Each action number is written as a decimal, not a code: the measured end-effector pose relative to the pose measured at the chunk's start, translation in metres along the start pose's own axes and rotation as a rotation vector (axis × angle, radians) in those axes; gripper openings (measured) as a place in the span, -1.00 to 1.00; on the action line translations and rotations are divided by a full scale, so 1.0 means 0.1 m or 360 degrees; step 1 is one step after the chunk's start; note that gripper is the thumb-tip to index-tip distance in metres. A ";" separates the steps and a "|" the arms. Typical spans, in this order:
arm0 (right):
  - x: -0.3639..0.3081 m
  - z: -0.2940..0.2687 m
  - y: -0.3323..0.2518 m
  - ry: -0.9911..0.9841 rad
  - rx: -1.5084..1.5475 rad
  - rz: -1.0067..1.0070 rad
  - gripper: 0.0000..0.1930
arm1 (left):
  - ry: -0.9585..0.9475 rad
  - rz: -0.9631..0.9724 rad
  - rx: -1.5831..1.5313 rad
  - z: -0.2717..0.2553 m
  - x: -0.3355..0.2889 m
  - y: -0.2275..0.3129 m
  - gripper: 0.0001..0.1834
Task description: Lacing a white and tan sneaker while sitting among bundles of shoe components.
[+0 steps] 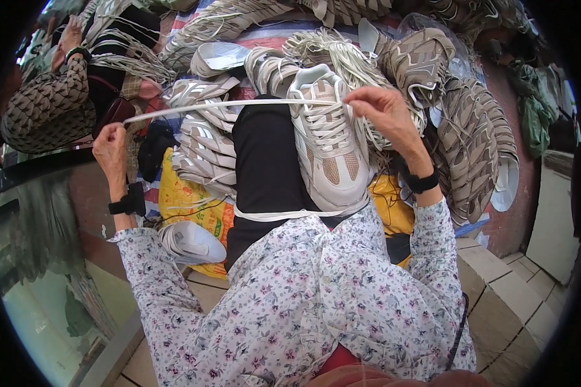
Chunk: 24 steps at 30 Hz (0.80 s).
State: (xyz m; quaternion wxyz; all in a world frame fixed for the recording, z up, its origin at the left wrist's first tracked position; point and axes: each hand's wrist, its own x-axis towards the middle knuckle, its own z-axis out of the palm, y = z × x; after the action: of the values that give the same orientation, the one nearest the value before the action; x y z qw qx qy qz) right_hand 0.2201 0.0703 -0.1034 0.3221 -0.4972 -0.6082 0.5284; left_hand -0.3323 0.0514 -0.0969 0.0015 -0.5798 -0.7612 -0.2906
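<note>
A white and beige sneaker [343,184] rests on my right thigh with its toe toward me, its front laced in white. A white shoelace [226,104] stretches nearly straight from the shoe's upper eyelets across my black-clad left leg. My left hand [112,149], out to the left, pinches the far end of this lace. Beside the shoe's collar, my right hand [386,116] has thumb and forefinger closed on the lace near the eyelets. Another white lace strand [279,215] lies across my lap below the toe.
Stacked beige shoe uppers [472,148] lie at the right, with more uppers [203,145] left of my leg. A bundle of pale laces [332,51] sits behind the shoe. A yellow bag [190,197] lies at left, near a glass panel [45,258]. Another person's hand [72,35] shows far left.
</note>
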 end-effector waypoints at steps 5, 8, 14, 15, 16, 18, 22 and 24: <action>0.01 0.48 0.00 0.0139 -0.0590 -0.0220 -0.82 | 0.0065 -0.0223 -0.0562 -0.21 0.42 0.45 -0.76; 0.07 0.67 0.00 0.0404 -0.0725 -0.0228 -0.80 | 0.0077 -0.0363 -0.1423 -0.31 0.61 0.78 -0.76; 0.36 0.71 0.06 0.0213 -0.0631 0.0035 -0.79 | -0.0499 -0.0301 -0.2432 -0.41 0.73 1.17 -0.81; 0.40 0.69 0.07 0.0112 -0.0394 0.0154 -0.81 | -0.0543 -0.0364 -0.2566 -0.40 0.74 1.22 -0.81; 0.43 0.69 0.08 0.0026 -0.0164 0.0248 -0.84 | -0.0609 -0.0369 -0.2653 -0.39 0.73 1.25 -0.81; 0.44 0.67 0.08 -0.0060 0.0149 0.0365 -0.87 | -0.0658 -0.0495 -0.2792 -0.36 0.71 1.34 -0.82; 0.34 0.62 0.04 -0.0014 0.0310 0.0488 -0.89 | -0.0987 -0.0478 -0.3105 -0.32 0.60 1.47 -0.75; 0.29 0.64 0.02 -0.0015 0.0452 0.0469 -0.91 | -0.0922 -0.0449 -0.3098 -0.31 0.55 1.48 -0.61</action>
State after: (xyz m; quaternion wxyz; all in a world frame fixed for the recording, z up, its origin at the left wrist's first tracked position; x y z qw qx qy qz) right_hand 0.1537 0.0767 -0.1237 0.3054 -0.5278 -0.4496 0.6527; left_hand -0.2298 0.1098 0.0123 -0.6877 -0.2826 -0.2277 -0.6288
